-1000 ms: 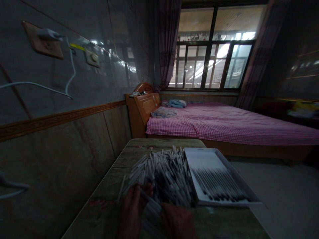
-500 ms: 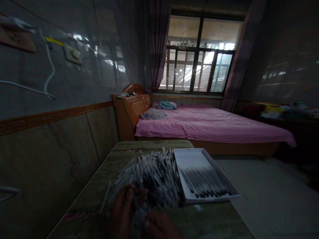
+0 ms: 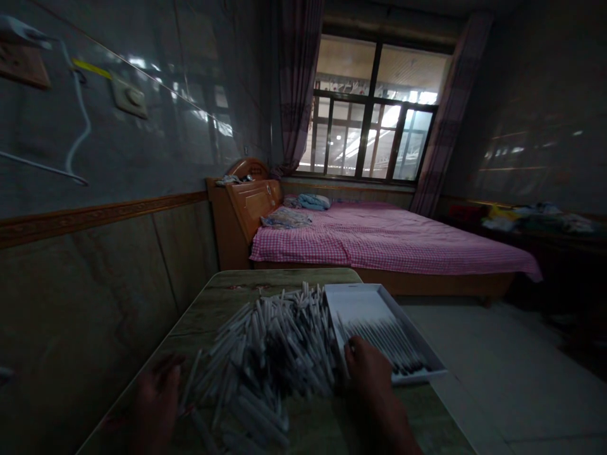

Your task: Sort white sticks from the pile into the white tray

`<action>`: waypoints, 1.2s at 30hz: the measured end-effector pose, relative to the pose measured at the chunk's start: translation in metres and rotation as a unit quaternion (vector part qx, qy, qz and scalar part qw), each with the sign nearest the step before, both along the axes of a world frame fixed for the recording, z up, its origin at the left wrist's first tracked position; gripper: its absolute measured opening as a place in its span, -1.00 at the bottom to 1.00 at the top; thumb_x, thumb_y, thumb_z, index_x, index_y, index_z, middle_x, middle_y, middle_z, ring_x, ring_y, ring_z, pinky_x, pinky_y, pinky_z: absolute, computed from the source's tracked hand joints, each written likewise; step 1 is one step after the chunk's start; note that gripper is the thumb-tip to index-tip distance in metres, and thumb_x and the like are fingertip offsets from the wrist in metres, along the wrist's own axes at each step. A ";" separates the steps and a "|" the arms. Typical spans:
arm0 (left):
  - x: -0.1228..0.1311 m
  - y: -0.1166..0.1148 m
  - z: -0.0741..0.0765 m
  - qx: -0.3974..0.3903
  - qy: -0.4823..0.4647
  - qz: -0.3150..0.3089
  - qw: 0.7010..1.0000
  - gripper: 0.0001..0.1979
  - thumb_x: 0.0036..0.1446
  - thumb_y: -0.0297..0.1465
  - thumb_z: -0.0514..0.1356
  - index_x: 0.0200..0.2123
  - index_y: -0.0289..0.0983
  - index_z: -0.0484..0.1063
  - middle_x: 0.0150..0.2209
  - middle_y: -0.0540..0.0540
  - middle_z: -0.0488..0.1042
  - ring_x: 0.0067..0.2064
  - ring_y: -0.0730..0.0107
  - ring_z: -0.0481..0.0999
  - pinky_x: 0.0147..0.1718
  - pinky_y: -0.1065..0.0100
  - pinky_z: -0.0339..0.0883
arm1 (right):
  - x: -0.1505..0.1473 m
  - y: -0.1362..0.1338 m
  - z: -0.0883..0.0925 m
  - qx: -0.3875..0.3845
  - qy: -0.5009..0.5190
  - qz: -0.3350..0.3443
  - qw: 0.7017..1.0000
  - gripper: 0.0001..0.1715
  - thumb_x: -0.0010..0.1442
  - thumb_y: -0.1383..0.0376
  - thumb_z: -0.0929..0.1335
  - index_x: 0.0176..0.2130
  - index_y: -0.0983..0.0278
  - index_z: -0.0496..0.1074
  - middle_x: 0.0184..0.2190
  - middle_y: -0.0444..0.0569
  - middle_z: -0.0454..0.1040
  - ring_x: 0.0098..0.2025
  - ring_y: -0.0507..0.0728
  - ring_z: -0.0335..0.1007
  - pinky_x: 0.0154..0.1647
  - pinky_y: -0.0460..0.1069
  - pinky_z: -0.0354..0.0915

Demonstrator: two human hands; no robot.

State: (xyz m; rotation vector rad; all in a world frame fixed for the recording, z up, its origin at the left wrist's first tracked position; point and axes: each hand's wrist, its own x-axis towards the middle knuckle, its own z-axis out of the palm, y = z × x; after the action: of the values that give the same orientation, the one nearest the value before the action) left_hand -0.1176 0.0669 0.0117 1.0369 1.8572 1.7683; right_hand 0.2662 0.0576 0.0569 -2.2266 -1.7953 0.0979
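My right hand is at the left wall of the white tray, its fingers closed on a slim pen-like stick whose pale end points up into the tray. Inside the tray, similar thin sticks lie side by side in a slanted row, dark ends toward me. A large heap of loose whitish pen-like tubes covers the middle of the table. To the left of the heap, my left hand hovers low and blurred, fingers apart, with nothing visible in it. A single tube lies beside it.
Beyond the table stands a bed with a pink checked cover and a wooden headboard. A tiled wall with a socket and white cable runs along the left. Tiled floor shows to the right.
My hands were together in front of the heap and have parted: the right moved right to the tray, the left moved left. More tubes now show at the near side. The view shifted slightly.
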 end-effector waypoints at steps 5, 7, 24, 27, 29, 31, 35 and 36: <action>0.011 -0.009 0.008 -0.078 -0.007 0.010 0.997 -0.76 -0.05 -0.19 0.15 -0.29 -0.14 0.36 -0.20 -0.16 0.58 -0.15 0.03 0.60 -0.31 0.14 0.52 | -0.003 0.000 -0.003 -0.035 -0.033 0.005 0.999 -0.75 0.37 0.26 0.28 -0.13 0.26 0.54 -0.24 0.10 0.67 -0.17 0.29 0.61 -0.39 0.00 0.15; 0.013 -0.009 0.009 -0.083 -0.011 0.009 0.996 -0.77 -0.04 -0.19 0.14 -0.28 -0.12 0.35 -0.19 -0.17 0.57 -0.14 0.02 0.60 -0.35 0.16 0.51 | -0.001 -0.001 0.001 -0.040 -0.040 0.009 0.998 -0.72 0.39 0.27 0.25 -0.15 0.28 0.54 -0.23 0.12 0.66 -0.16 0.30 0.61 -0.38 0.02 0.16; 0.019 -0.012 -0.004 -0.071 -0.005 -0.001 0.997 -0.70 -0.04 -0.18 0.15 -0.22 -0.15 0.36 -0.11 -0.25 0.59 -0.02 -0.08 0.61 -0.15 0.02 0.54 | -0.090 -0.062 -0.006 -0.097 -0.001 0.278 0.956 -0.76 0.11 0.21 0.42 -0.19 0.20 0.58 -0.18 0.06 0.64 -0.18 0.31 0.60 -0.34 0.02 0.26; 0.019 -0.010 -0.005 -0.067 -0.003 0.001 0.998 -0.72 -0.07 -0.20 0.15 -0.25 -0.14 0.36 -0.18 -0.23 0.60 -0.08 -0.08 0.62 -0.12 -0.03 0.53 | -0.090 -0.060 -0.016 -0.077 -0.016 0.279 0.957 -0.76 0.07 0.31 0.41 -0.21 0.21 0.59 -0.20 0.04 0.65 -0.20 0.30 0.62 -0.37 0.01 0.26; 0.019 -0.010 -0.005 -0.064 0.004 0.004 0.998 -0.75 -0.07 -0.21 0.15 -0.27 -0.12 0.35 -0.22 -0.20 0.60 -0.09 -0.07 0.62 -0.06 -0.03 0.49 | -0.089 -0.058 -0.018 -0.071 -0.018 0.283 0.956 -0.76 0.04 0.36 0.40 -0.23 0.21 0.59 -0.22 0.04 0.65 -0.21 0.28 0.62 -0.38 -0.01 0.23; 0.020 -0.011 -0.003 -0.058 0.016 0.006 0.998 -0.76 -0.06 -0.21 0.15 -0.28 -0.12 0.35 -0.22 -0.19 0.59 -0.08 -0.07 0.61 0.00 -0.05 0.44 | -0.088 -0.058 -0.016 -0.071 -0.008 0.288 0.955 -0.78 0.03 0.38 0.39 -0.27 0.22 0.59 -0.25 0.05 0.66 -0.24 0.27 0.62 -0.40 -0.02 0.20; 0.026 -0.024 0.005 -0.029 0.043 0.001 0.999 -0.70 0.02 -0.13 0.14 -0.20 -0.13 0.42 -0.10 -0.21 0.58 -0.02 -0.06 0.56 -0.02 0.02 0.43 | -0.080 -0.055 -0.007 -0.079 0.084 0.271 0.956 -0.87 0.04 0.39 0.39 -0.41 0.22 0.58 -0.39 -0.02 0.65 -0.34 0.19 0.57 -0.43 -0.05 0.11; 0.029 -0.029 0.008 -0.013 0.054 -0.012 0.998 -0.70 0.04 -0.12 0.14 -0.20 -0.12 0.45 -0.10 -0.19 0.59 -0.03 -0.03 0.56 -0.03 0.06 0.43 | -0.079 -0.053 -0.006 -0.072 0.121 0.260 0.955 -0.89 0.05 0.38 0.39 -0.43 0.23 0.57 -0.43 -0.04 0.63 -0.37 0.16 0.55 -0.44 -0.06 0.10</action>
State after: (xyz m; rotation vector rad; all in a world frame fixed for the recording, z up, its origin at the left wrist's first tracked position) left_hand -0.0883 0.0383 0.0195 1.1613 1.9185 1.7011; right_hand 0.1877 0.0041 0.0505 -1.6720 -2.2316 0.5952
